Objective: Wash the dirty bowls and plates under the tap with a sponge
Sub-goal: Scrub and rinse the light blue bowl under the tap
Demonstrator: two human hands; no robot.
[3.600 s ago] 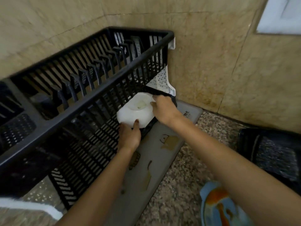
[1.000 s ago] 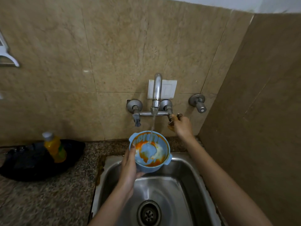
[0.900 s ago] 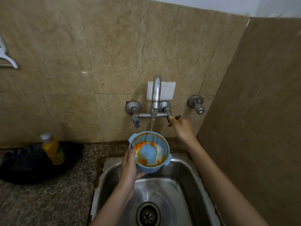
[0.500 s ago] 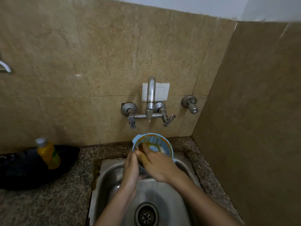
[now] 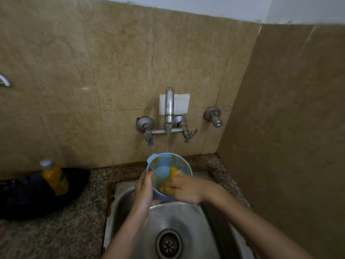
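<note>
The left hand is wrapped around the blue bowl at its 9 o'clock side. The right hand, fingers curled, presses inside at 4 o'clock. The bowl is above the sink, under the tap stream.

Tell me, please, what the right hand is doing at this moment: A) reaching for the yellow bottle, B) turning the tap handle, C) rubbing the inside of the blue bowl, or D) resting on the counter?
C: the right hand has its fingers inside the blue bowl, on the orange residue, while the left hand holds the bowl under the running tap over the sink.
</note>
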